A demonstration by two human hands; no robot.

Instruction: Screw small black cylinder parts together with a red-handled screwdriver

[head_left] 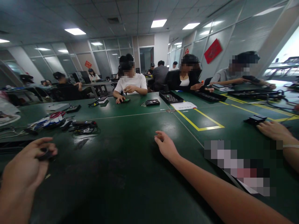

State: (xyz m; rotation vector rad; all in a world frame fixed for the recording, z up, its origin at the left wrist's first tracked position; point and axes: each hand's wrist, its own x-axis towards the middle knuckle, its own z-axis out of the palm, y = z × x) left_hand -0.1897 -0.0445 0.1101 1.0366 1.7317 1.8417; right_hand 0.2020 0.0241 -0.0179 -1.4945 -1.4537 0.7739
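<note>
At the left edge, my left hand (26, 165) is raised over the near tabletop. Its fingers curl around a small black object (45, 154), partly covered by the fingers and too blurred to name. My right hand (166, 145) is low over the middle of the green table (112, 152), its forearm reaching in from the lower right. The fingers there bend inward towards the thumb; whatever they may hold is hidden. Beyond my left hand lie a bundle of black cables (85, 127) and a heap of blue and white gloves or cloths (48, 121).
A neighbour's hand (273, 130) touches a black device (255, 119) at right. A blurred-out sheet (238, 168) lies beside my right forearm. Across the table, people handle small parts near a black tray (170, 97), a hard drive (152, 102) and yellow tape (211, 128).
</note>
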